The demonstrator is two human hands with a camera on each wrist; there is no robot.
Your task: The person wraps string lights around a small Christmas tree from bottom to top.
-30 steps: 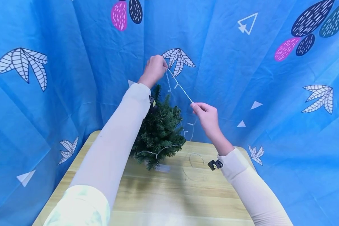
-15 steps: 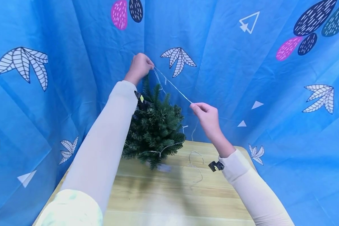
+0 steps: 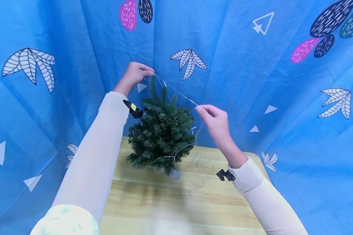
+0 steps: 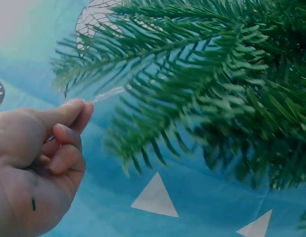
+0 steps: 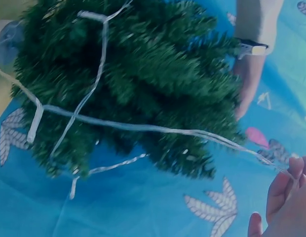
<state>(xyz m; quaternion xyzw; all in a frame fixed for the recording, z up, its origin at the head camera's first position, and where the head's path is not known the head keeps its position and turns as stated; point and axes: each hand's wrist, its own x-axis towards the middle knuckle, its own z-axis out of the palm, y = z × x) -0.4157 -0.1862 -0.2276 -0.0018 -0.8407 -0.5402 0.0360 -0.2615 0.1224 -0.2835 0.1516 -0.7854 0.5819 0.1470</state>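
A small artificial Christmas tree (image 3: pixel 164 130) stands on the wooden table, a pale string of lights (image 3: pixel 180 94) wound partly about its lower branches. At the tree's top left, my left hand (image 3: pixel 136 74) pinches the string between thumb and fingertips, close to the tip branch. My right hand (image 3: pixel 214 119), off to the tree's right, pinches the same string, which runs fairly taut between both hands. In the left wrist view, the string goes behind green branches (image 4: pixel 172 84) from the fingertips. Small white bulbs (image 5: pixel 37 123) show along the wire in the right wrist view.
A loose length of the wire trails over the tabletop (image 3: pixel 223 195) right of the tree. Behind the table hangs a blue patterned curtain (image 3: pixel 229 65), also on both sides. Black wrist cameras (image 3: pixel 226 175) sit at the cuffs.
My left hand has moved left and slightly down, past the tree's top, drawing the string across behind it. My right hand has stayed nearly in place. The loose wire on the table has shifted.
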